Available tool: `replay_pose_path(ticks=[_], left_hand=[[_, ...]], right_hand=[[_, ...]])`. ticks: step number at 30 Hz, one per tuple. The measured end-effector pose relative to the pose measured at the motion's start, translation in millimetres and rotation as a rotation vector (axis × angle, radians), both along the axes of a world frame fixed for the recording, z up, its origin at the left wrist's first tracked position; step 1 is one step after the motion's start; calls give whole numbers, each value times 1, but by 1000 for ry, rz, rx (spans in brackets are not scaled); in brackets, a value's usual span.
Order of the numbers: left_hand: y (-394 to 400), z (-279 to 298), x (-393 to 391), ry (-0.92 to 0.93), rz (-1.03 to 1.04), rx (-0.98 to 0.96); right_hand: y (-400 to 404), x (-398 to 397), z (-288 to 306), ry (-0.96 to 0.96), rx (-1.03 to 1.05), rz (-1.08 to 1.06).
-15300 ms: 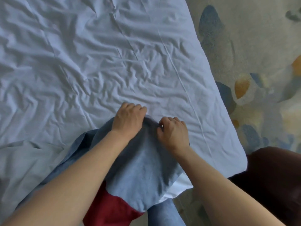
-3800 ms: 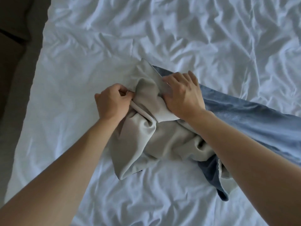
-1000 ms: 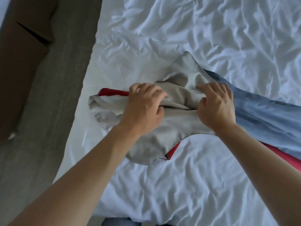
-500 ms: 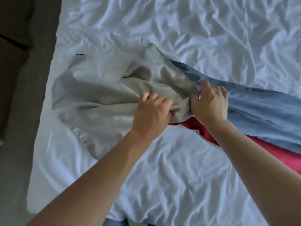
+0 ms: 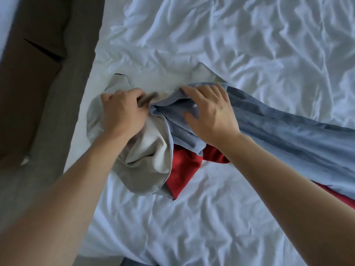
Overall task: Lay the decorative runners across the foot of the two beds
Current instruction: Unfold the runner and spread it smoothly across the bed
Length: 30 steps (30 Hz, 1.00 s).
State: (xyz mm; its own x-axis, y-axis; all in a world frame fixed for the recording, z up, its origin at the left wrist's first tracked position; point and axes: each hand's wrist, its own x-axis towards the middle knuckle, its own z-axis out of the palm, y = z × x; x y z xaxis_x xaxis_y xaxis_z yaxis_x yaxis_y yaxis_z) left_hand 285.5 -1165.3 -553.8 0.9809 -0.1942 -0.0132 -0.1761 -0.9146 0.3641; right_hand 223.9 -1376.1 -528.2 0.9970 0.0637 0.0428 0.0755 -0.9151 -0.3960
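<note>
A decorative runner (image 5: 284, 135) lies across the crumpled white bed (image 5: 211, 217), running off to the right. Its face is blue with a red band (image 5: 182, 166) along the near side, and its left end is turned over, showing a pale grey lining (image 5: 146, 166). My left hand (image 5: 123, 112) is closed on the bunched grey lining near the bed's left edge. My right hand (image 5: 209, 116) rests flat on the blue fabric with its fingers spread, pinching a fold between thumb and fingers.
The bed's left edge drops to a grey carpeted floor (image 5: 57, 112). A dark brown piece of furniture (image 5: 28, 64) stands beyond it at the far left. White sheet stretches away above and to the right of the runner.
The grey lining, spread wide half a second ago, is now bunched under my left hand, which has moved left. Blue fabric has been folded over leftwards and more red shows.
</note>
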Motion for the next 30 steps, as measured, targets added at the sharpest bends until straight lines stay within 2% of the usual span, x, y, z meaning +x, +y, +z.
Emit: replay_pose_path(ticks=[6,14,21,26,30], left_hand=[[28,-5,19,143,43,-17],[83,-14,57,230,141,-32],[150,-26,94,316,327,-70],[172,-36,92,448,464,-266],[153,-26,59,454,633,-437]], right_hand=[[22,36,-9,5,-50,-1],[67,81,-34,82,-72,38],[111,112,-58,147,-84,91],[135,130,-74,151,-176,168],[143,142,-81,103,-216,117]])
